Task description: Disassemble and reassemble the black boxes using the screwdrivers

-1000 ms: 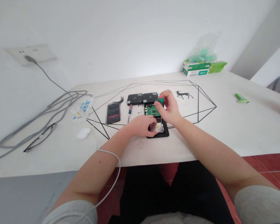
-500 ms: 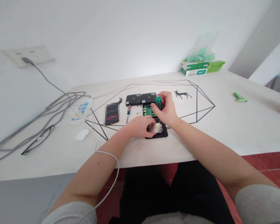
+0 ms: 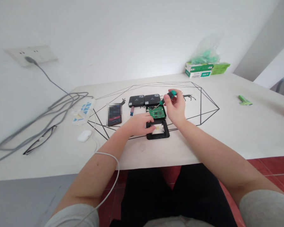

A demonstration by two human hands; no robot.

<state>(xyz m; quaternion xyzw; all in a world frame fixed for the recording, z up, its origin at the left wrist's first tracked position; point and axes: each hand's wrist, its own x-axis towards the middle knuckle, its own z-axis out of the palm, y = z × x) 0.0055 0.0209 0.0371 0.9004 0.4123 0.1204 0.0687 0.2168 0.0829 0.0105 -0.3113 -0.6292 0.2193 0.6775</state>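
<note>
My right hand (image 3: pixel 176 108) grips a green and black screwdriver (image 3: pixel 168 97), tilted so that its shaft points down-left to the green circuit board (image 3: pixel 157 112). The board sits in a black case half on the table. Just nearer to me lies a black case cover (image 3: pixel 166 130) with a pale plate and a small yellowish patch in its middle. My left hand (image 3: pixel 139 125) rests at the cover's left side, thumb and forefinger apart. Its thumb lies over the cover's edge and its forefinger reaches toward the board's near left corner.
Two closed black boxes (image 3: pixel 136 101) stand side by side behind the board. Another screwdriver (image 3: pixel 132 111) and a phone (image 3: pixel 115 116) lie to the left. Farther left are a white earbud case (image 3: pixel 84 135), glasses (image 3: pixel 40 139) and cables (image 3: pixel 71 94). Green-white boxes (image 3: pixel 198 67) stand at the back right.
My right hand has moved slightly right, and the screwdriver has gone from upright to tilted. My left hand has drawn back left, uncovering more of the cover. More of the circuit board shows.
</note>
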